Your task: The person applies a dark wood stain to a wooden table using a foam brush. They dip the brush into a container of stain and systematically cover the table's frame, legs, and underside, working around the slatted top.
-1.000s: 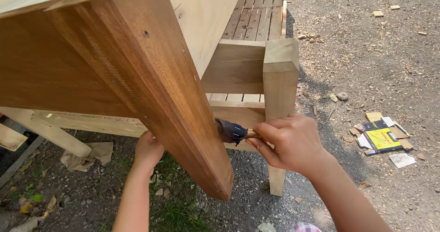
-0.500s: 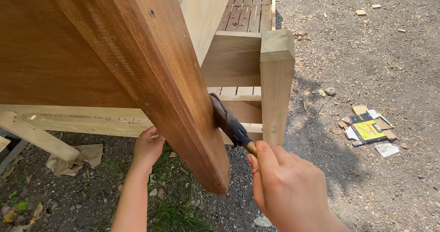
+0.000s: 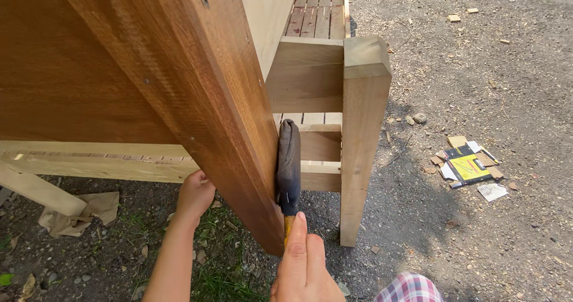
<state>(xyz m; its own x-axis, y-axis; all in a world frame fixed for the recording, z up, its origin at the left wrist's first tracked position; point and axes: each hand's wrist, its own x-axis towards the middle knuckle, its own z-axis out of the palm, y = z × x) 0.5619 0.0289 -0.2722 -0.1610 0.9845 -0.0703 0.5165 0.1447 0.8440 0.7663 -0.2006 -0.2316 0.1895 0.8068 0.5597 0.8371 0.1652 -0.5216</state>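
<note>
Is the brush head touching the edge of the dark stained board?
Yes: the right hand holds the brush with its dark head pressed flat against the stained board edge.

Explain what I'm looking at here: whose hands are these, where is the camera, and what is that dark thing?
The camera sits on a person's head and looks down at their own two bare hands. The right hand holds a brush by its yellow handle, its dark head pressed against the edge of a stained plank. The left hand grips the plank's lower edge from behind. It is part of a wooden bench standing on gravel. Flattened cardboard and wood scraps lie to the right.
</note>
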